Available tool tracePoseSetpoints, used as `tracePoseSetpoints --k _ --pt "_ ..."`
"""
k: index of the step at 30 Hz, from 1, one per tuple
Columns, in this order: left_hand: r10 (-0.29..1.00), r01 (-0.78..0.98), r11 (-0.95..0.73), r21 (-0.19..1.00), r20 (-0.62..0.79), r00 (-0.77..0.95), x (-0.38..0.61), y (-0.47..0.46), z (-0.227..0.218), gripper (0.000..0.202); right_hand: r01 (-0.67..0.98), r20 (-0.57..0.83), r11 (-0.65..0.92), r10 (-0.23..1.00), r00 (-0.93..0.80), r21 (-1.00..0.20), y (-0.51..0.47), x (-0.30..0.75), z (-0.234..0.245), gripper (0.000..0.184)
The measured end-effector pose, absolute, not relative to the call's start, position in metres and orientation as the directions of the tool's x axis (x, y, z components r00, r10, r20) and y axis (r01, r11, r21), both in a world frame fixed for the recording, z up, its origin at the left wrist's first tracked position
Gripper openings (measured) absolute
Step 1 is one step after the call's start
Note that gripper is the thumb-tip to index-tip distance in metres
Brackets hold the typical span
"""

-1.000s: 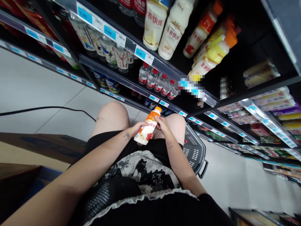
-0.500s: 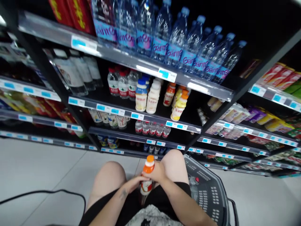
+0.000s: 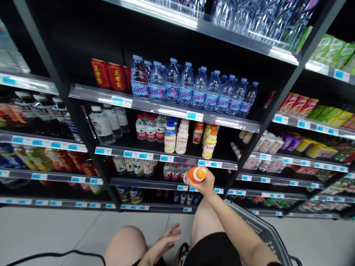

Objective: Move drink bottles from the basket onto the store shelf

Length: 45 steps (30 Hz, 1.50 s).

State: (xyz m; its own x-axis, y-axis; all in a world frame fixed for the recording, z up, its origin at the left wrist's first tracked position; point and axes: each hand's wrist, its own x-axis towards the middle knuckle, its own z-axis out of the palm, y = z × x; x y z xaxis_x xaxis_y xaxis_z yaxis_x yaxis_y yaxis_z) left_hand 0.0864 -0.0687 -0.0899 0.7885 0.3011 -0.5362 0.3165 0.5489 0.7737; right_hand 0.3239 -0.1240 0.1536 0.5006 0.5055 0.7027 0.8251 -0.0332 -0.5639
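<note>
My right hand is wrapped round an orange-capped drink bottle, which tilts with its cap toward me in front of the lower shelves. My left hand is low between my knees, fingers apart and nothing in it. Just beyond the held bottle, on the middle shelf, stand a yellow bottle with an orange cap, a white bottle and a blue-capped bottle. Set further back between them is another orange bottle. The label of the held bottle is mostly hidden.
A grey shopping basket stands by my right knee. Blue-capped water bottles line the shelf above, beside red packs. A black cable lies at lower left. Dark shelf posts divide the bays.
My right hand has carried the orange-capped bottle up and forward from my lap toward the shelves. My left hand has let go of it. The view has tilted upward.
</note>
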Motion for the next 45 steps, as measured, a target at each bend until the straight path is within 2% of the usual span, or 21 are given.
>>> tracePoseSetpoints --k 3,6,9,13,18,22,27,30,32,34,36,39,41,45 --pt "0.320 0.331 0.548 0.768 -0.558 0.766 0.084 -0.067 -0.091 0.091 0.906 0.844 -0.029 0.352 0.406 -0.423 -0.094 0.349 0.187 0.067" --pt "0.341 0.341 0.540 0.770 -0.570 0.747 0.082 -0.068 -0.092 0.095 0.891 0.845 -0.095 0.287 0.452 -0.444 -0.067 0.368 0.207 0.068" --pt "0.339 0.325 0.536 0.779 -0.551 0.763 0.077 -0.068 -0.092 0.089 0.867 0.809 -0.172 0.311 0.498 -0.467 -0.048 0.379 0.217 0.070" --pt "0.339 0.317 0.527 0.789 -0.537 0.773 0.071 -0.067 -0.090 0.083 0.818 0.713 -0.321 0.403 0.574 -0.477 -0.030 0.386 0.227 0.071" --pt "0.327 0.348 0.525 0.777 -0.561 0.760 0.075 -0.066 -0.086 0.087 0.697 0.548 -0.559 0.444 0.709 -0.448 -0.009 0.389 0.252 0.071" --pt "0.325 0.376 0.530 0.760 -0.591 0.738 0.081 -0.064 -0.085 0.092 0.629 0.411 -0.658 0.481 0.774 -0.414 0.008 0.397 0.274 0.079" --pt "0.325 0.366 0.530 0.765 -0.582 0.746 0.086 -0.063 -0.087 0.087 0.627 0.388 -0.669 0.496 0.777 -0.400 0.011 0.398 0.280 0.087" --pt "0.325 0.364 0.530 0.765 -0.581 0.746 0.087 -0.063 -0.089 0.087 0.672 0.508 -0.623 0.459 0.729 -0.400 0.003 0.393 0.281 0.088" --pt "0.320 0.372 0.530 0.762 -0.586 0.744 0.087 -0.063 -0.089 0.087 0.773 0.669 -0.546 0.445 0.595 -0.324 -0.002 0.391 0.284 0.073" --pt "0.315 0.379 0.526 0.762 -0.588 0.745 0.086 -0.063 -0.088 0.087 0.870 0.763 -0.460 0.492 0.419 -0.181 -0.005 0.392 0.287 0.053" --pt "0.314 0.376 0.525 0.764 -0.584 0.748 0.086 -0.063 -0.085 0.086 0.916 0.745 -0.398 0.593 0.306 -0.060 -0.006 0.397 0.292 0.048" --pt "0.311 0.365 0.539 0.759 -0.582 0.752 0.085 -0.064 -0.079 0.085 0.924 0.646 -0.382 0.706 0.290 0.003 -0.003 0.406 0.298 0.058" --pt "0.308 0.361 0.551 0.752 -0.585 0.750 0.085 -0.065 -0.076 0.084 0.916 0.604 -0.402 0.731 0.317 0.006 -0.001 0.411 0.303 0.063" --pt "0.295 0.369 0.555 0.746 -0.591 0.751 0.084 -0.066 -0.073 0.087 0.887 0.594 -0.463 0.711 0.377 -0.009 0.005 0.419 0.310 0.062"
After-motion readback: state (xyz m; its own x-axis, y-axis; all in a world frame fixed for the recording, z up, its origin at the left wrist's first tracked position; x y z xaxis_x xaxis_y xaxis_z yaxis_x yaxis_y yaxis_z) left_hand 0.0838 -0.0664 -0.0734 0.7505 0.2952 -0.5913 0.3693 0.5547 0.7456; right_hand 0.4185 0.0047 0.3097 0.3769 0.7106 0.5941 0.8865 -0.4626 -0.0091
